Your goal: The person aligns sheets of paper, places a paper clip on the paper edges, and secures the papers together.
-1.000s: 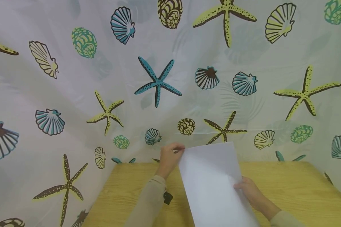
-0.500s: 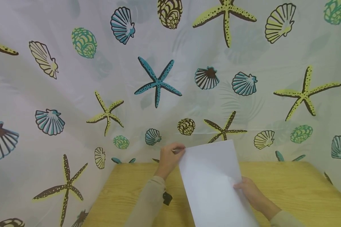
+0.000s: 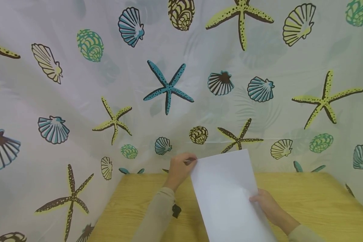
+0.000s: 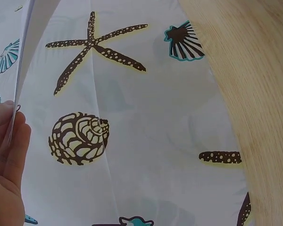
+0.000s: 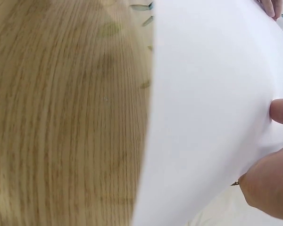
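Note:
A blank white sheet of paper (image 3: 227, 191) is held up at a tilt above the table in the head view. My left hand (image 3: 179, 170) pinches its upper left corner between thumb and fingers. Partway down the right edge, my right hand (image 3: 269, 206) grips the sheet, thumb on the near face. In the left wrist view the paper (image 4: 26, 52) is seen nearly edge-on, between the thumb and fingers of the left hand (image 4: 7, 160). The right wrist view has the paper (image 5: 203, 94) bowed, with the right hand (image 5: 273, 179) at its edge.
A wooden table (image 3: 305, 201) lies beneath both hands. Behind and beside it hangs a white curtain (image 3: 193, 53) printed with starfish and shells. A small black object (image 3: 176, 211) shows at the left wrist.
Over the last second the sheet's top edge has risen very slightly. Both hands keep their hold and have hardly moved.

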`<state>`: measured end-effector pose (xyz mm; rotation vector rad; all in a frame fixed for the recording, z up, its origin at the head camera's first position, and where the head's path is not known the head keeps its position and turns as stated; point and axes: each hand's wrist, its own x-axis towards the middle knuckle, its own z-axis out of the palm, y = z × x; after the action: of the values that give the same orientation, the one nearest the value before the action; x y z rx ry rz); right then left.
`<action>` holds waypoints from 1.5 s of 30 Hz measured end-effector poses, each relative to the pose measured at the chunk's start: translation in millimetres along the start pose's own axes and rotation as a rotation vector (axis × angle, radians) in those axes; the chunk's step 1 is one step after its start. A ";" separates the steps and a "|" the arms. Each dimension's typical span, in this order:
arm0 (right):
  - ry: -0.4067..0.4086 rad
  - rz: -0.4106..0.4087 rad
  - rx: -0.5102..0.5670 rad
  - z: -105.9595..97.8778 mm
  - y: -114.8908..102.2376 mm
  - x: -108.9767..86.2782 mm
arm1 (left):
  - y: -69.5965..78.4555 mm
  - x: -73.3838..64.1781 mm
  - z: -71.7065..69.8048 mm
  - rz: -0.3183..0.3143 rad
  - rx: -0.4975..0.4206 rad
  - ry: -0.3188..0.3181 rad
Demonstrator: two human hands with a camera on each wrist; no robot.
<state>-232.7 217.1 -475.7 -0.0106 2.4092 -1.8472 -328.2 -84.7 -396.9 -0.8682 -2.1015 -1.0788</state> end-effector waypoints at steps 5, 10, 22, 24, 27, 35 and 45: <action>-0.006 0.009 0.022 -0.6 0.0 -1.5 | 0.7 -1.2 -1.2 0.004 0.011 -0.024; -0.016 0.025 0.018 -0.8 -3.6 -3.0 | -0.6 -1.7 -0.1 -0.002 0.028 -0.036; -0.011 0.012 0.027 -1.7 -0.2 -0.3 | 0.1 -1.6 -1.6 0.008 0.022 -0.051; -0.014 0.006 0.033 -1.3 -0.6 -0.6 | 0.7 -1.6 -2.1 0.008 0.018 -0.043; -0.017 0.000 0.039 -0.6 -1.0 -1.1 | 1.4 -1.3 -2.4 0.003 0.015 -0.032; -0.005 -0.004 0.035 0.1 -2.3 -2.5 | -0.2 -2.6 -2.9 0.031 0.013 -0.038; 0.003 0.025 0.041 -0.6 -4.8 -1.9 | 0.4 -2.9 -2.5 0.044 0.017 -0.035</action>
<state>-231.1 216.6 -470.8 0.0259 2.3624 -1.8863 -325.6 -87.3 -397.7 -0.9270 -2.1073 -1.0286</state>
